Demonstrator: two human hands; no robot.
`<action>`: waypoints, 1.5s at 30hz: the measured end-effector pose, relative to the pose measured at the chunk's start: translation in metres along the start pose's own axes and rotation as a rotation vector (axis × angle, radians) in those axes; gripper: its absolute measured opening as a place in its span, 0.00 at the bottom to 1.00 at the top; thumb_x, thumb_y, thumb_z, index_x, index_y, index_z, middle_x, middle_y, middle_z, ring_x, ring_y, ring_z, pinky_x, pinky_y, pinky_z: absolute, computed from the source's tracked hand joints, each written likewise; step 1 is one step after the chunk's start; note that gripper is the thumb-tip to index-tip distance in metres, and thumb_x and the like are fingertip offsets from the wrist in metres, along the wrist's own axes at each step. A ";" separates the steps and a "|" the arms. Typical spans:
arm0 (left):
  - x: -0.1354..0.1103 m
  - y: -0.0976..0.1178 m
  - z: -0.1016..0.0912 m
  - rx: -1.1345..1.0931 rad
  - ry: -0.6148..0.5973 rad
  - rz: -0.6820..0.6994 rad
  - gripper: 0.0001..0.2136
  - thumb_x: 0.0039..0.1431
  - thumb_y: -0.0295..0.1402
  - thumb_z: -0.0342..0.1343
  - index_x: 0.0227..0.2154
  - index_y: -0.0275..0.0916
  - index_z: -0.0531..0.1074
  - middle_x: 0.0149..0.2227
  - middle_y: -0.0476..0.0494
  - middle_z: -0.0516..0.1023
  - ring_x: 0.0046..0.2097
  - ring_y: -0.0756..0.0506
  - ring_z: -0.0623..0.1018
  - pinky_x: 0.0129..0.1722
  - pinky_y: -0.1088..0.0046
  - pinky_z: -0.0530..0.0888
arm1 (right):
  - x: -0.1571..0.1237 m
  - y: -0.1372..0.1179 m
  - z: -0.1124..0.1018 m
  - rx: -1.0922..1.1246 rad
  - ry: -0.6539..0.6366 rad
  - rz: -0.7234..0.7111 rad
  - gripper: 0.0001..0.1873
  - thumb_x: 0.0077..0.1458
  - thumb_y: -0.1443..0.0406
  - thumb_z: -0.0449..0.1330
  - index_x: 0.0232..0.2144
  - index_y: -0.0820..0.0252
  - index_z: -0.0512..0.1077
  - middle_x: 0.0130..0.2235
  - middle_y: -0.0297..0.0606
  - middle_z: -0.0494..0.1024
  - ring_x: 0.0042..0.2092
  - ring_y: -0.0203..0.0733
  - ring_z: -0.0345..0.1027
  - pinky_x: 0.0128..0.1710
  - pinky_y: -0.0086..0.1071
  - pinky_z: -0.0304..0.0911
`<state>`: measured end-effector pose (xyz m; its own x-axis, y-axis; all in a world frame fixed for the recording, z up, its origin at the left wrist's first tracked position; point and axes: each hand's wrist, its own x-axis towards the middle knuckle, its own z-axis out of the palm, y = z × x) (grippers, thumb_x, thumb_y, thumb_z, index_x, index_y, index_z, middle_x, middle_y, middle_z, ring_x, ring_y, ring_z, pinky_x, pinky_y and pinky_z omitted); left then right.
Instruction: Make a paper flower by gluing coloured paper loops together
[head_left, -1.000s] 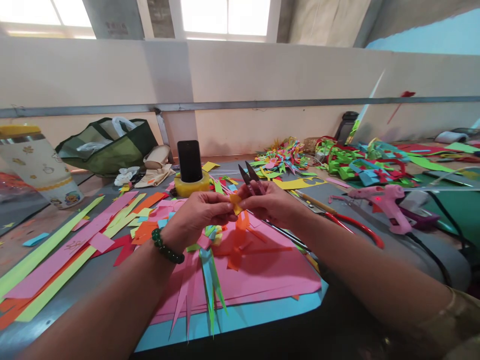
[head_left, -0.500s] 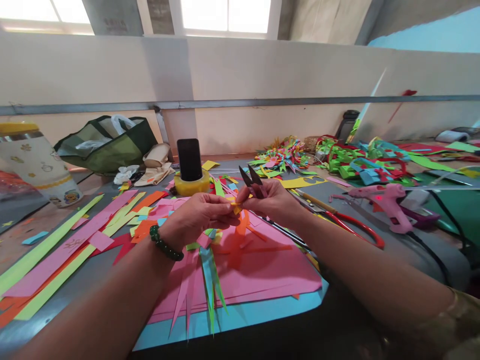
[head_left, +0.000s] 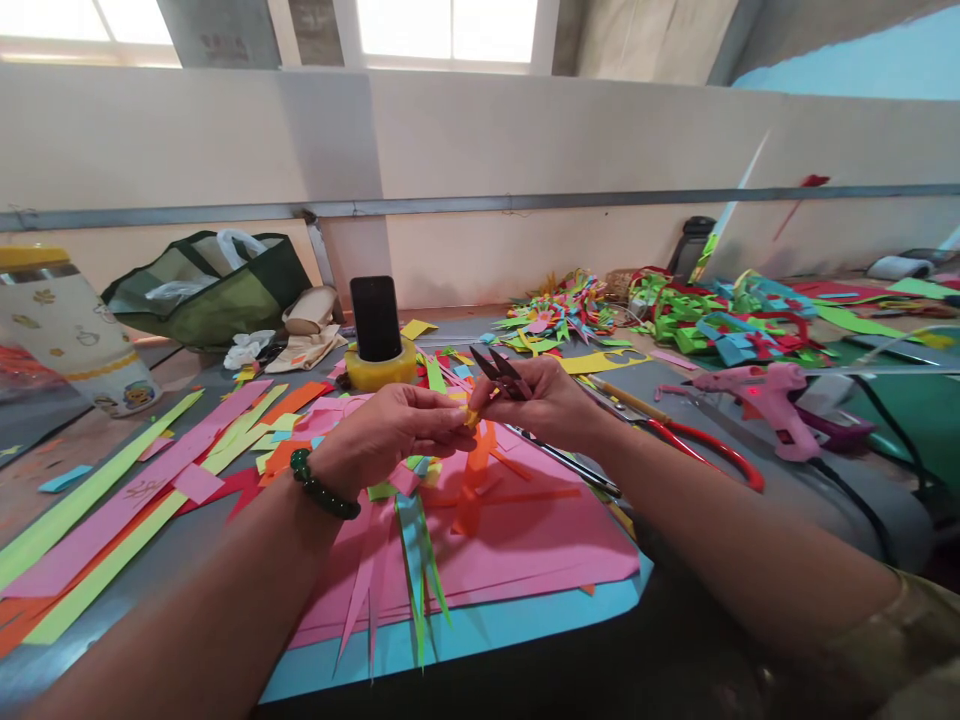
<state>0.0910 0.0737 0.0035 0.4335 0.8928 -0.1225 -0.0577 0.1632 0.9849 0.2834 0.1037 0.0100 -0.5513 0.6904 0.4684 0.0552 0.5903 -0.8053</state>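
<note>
Between the fingertips of my two hands is a small yellow paper piece (head_left: 471,416). My left hand (head_left: 420,425) pinches it from the left, its fingers closed. From the right, the thumb and fingers of my right hand (head_left: 544,400) also meet at the paper. Tucked in that same right hand is a pair of small dark scissors (head_left: 499,372), blades parted and pointing up and away. Below lie pink paper sheets (head_left: 540,550) on a blue sheet (head_left: 450,655), with orange strips (head_left: 480,480) and pointed blue and green strips (head_left: 420,550) on top.
A phone (head_left: 376,318) stands in a yellow tape roll (head_left: 381,370). Long paper strips (head_left: 135,490) lie at left, near a tumbler (head_left: 75,330) and a green bag (head_left: 217,300). Red-handled scissors (head_left: 705,450) and a pink glue gun (head_left: 780,410) lie at right, with paper flowers (head_left: 559,310) behind.
The yellow paper piece has turned or folded slightly between my fingertips. The scissors in my right hand have tilted a little further left. The whole view has shifted slightly.
</note>
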 end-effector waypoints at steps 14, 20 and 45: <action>0.002 -0.002 0.000 0.022 0.058 0.014 0.11 0.39 0.34 0.70 0.25 0.33 0.76 0.25 0.46 0.78 0.30 0.50 0.78 0.36 0.75 0.72 | 0.000 0.001 0.003 0.184 -0.017 0.199 0.05 0.42 0.67 0.61 0.24 0.65 0.73 0.16 0.24 0.62 0.17 0.25 0.47 0.16 0.25 0.41; 0.000 0.000 0.005 0.093 0.095 0.060 0.16 0.36 0.38 0.71 0.25 0.33 0.76 0.23 0.47 0.77 0.30 0.49 0.78 0.34 0.75 0.71 | 0.002 0.000 0.008 0.009 0.040 0.164 0.10 0.41 0.64 0.67 0.24 0.64 0.71 0.21 0.28 0.67 0.21 0.27 0.54 0.18 0.25 0.48; 0.000 -0.004 -0.002 0.146 -0.022 0.039 0.14 0.50 0.43 0.63 0.28 0.35 0.76 0.27 0.44 0.79 0.33 0.49 0.79 0.36 0.75 0.72 | 0.001 0.001 0.002 -0.102 -0.068 0.044 0.10 0.46 0.66 0.64 0.30 0.62 0.65 0.28 0.30 0.66 0.29 0.31 0.60 0.27 0.26 0.57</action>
<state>0.0896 0.0743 -0.0010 0.4533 0.8875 -0.0825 0.0557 0.0641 0.9964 0.2813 0.1046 0.0086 -0.6016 0.6885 0.4049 0.1633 0.6022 -0.7814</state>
